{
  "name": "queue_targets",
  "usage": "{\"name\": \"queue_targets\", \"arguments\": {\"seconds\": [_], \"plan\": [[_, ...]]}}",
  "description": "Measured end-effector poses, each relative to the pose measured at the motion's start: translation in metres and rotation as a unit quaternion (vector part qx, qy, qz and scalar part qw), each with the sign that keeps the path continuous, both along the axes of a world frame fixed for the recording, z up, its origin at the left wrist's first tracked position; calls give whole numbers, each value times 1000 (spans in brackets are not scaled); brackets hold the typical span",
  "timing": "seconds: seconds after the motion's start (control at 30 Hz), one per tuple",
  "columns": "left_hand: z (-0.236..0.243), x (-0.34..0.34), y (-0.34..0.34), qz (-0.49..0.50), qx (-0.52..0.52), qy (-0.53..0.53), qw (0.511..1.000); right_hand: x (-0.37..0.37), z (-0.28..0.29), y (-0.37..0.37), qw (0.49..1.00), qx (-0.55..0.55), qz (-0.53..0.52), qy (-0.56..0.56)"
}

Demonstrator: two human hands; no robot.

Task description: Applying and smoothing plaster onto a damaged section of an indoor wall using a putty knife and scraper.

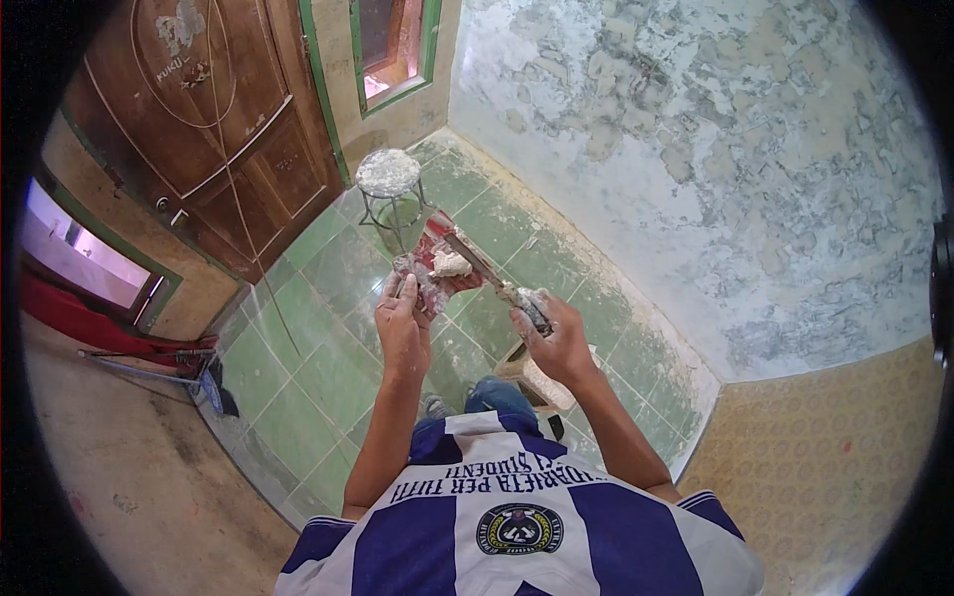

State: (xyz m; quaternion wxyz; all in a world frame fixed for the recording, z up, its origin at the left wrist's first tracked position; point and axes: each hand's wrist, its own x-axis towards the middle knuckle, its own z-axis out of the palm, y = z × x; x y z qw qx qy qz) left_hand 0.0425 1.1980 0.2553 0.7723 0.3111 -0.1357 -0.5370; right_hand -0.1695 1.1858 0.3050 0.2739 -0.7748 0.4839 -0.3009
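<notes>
My left hand (pixel 402 323) is closed on the near end of a red plastering board (pixel 437 230) smeared with white putty. A lump of pale putty (pixel 450 261) sits on the board. My right hand (pixel 556 343) grips the crusted handle of a long, narrow putty knife (pixel 472 256). Its blade slants up and left over the board, beside the lump; whether it touches the board I cannot tell. Both hands are held out in front of my body, above the tiled floor.
Beyond the board stands a round stool (pixel 389 173), its top coated white. An open container (pixel 537 382) with pale contents is by my legs. Green floor tiles (pixel 313 372) carry white spatter. A patchy wall (pixel 696 189) rises on the right, a brown door (pixel 219 129) at far left.
</notes>
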Motion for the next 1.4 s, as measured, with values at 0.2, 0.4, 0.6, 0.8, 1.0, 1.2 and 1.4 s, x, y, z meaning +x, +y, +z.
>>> {"name": "queue_targets", "arguments": {"seconds": [0.2, 0.4, 0.6, 0.8, 1.0, 1.2, 1.4], "plan": [[5, -6, -32, 6, 67, -31, 997, 15, -34, -33, 999, -10, 51, -7], [-21, -7, -96, -8, 65, -40, 997, 20, -69, -86, 880, 390, -2, -273], [-4, 11, -157, -6, 95, -61, 994, -18, -36, -160, 741, 506, 88, -432], [10, 29, -202, -172, 88, -71, 978, -34, -21, -255, 972, 99, 121, -175], [17, 44, -241, -172, 80, -62, 980, -50, -63, -321, 974, -89, 183, -97], [10, 69, -284, -72, 71, -64, 993, -47, -45, -356, 997, 26, 28, -70], [11, 68, -335, 5, 64, -128, 990, 46, -9, -349, 995, -47, 39, -82]]}}
